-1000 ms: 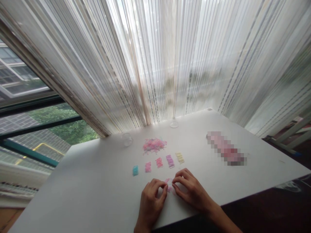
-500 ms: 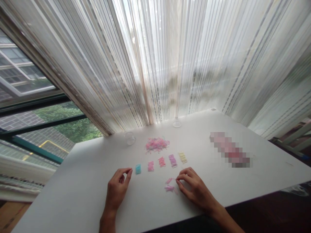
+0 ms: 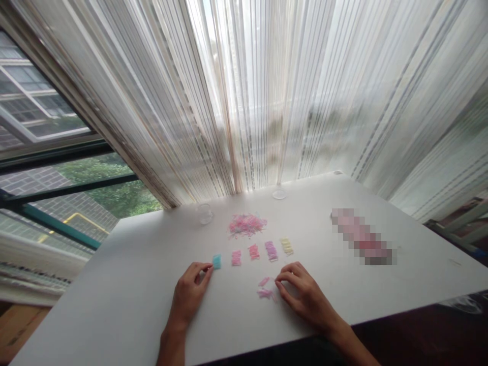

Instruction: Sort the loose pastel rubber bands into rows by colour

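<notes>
My left hand [image 3: 193,287] has thumb and forefinger pinched together at the left edge of a block of small thin turquoise pieces [image 3: 217,262]. Whether a piece sits between those fingertips is hidden. My right hand [image 3: 303,290] is pinched beside a small loose cluster of pale pink-purple pieces [image 3: 265,293]; anything in its fingertips is too small to name. To the right of the turquoise block, similar pieces lie in neat columns: pink [image 3: 236,257], coral [image 3: 253,251], purple [image 3: 271,250] and yellow [image 3: 287,246].
Behind the columns lies a mixed heap of mostly pink pieces [image 3: 247,224]. A clear round container [image 3: 206,215] and a clear lid-like disc [image 3: 279,194] are near the back edge of the white table [image 3: 125,284]. A pixelated pinkish object [image 3: 360,236] lies to the right.
My left hand has moved slightly right, and its fingertips now reach the turquoise block. My right hand stays nearly in place, pinched beside the loose pieces. The camera view has shifted a little.
</notes>
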The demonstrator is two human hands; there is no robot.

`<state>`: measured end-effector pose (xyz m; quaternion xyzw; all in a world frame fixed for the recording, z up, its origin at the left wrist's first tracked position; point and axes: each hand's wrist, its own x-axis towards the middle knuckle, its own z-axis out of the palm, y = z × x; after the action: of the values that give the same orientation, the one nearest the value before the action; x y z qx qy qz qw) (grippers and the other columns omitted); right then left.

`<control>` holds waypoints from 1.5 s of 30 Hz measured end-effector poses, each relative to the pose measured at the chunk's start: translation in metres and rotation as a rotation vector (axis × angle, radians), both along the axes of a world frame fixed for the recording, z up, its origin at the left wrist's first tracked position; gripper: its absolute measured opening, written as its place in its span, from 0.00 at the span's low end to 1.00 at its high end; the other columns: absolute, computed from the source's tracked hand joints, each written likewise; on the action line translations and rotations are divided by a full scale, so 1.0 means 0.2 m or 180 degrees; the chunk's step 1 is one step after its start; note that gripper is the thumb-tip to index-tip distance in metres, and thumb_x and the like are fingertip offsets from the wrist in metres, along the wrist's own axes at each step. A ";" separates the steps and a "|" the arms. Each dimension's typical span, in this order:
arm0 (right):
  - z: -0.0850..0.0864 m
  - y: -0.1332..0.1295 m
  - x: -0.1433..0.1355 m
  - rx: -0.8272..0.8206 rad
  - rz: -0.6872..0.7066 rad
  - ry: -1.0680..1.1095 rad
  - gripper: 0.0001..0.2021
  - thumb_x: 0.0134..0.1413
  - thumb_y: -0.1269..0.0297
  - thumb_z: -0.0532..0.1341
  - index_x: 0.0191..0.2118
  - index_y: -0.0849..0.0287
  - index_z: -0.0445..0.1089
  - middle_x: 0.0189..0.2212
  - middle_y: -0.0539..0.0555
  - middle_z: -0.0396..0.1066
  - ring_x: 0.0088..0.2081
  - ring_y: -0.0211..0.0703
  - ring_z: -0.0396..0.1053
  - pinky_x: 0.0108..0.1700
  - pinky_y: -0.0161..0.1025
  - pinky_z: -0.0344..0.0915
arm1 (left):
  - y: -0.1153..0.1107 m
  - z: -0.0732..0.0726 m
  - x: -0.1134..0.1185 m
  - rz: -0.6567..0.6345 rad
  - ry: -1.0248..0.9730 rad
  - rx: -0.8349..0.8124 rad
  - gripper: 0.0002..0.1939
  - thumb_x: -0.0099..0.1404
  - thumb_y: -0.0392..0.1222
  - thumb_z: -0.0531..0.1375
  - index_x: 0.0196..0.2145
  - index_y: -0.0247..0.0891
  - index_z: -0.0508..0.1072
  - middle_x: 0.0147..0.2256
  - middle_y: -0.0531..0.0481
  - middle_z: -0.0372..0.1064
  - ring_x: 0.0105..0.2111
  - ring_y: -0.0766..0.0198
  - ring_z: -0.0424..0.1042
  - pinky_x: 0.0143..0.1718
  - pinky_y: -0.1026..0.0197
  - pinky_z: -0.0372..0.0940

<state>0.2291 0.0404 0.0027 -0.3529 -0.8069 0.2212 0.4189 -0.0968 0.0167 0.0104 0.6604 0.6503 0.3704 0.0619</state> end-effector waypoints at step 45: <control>0.02 -0.01 -0.01 -0.0029 -0.0033 -0.0044 0.08 0.61 0.75 0.58 0.40 0.56 0.71 0.37 0.56 0.70 0.41 0.49 0.69 0.43 0.47 0.72 | 0.00 -0.02 0.03 0.0313 0.0169 -0.0001 0.23 0.67 0.64 0.56 0.39 0.41 0.77 0.32 0.50 0.73 0.23 0.64 0.67 0.29 0.61 0.68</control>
<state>0.2275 0.0392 0.0071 -0.3605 -0.8068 0.2203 0.4129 -0.0903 0.0159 0.0059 0.6372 0.6834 0.3553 0.0265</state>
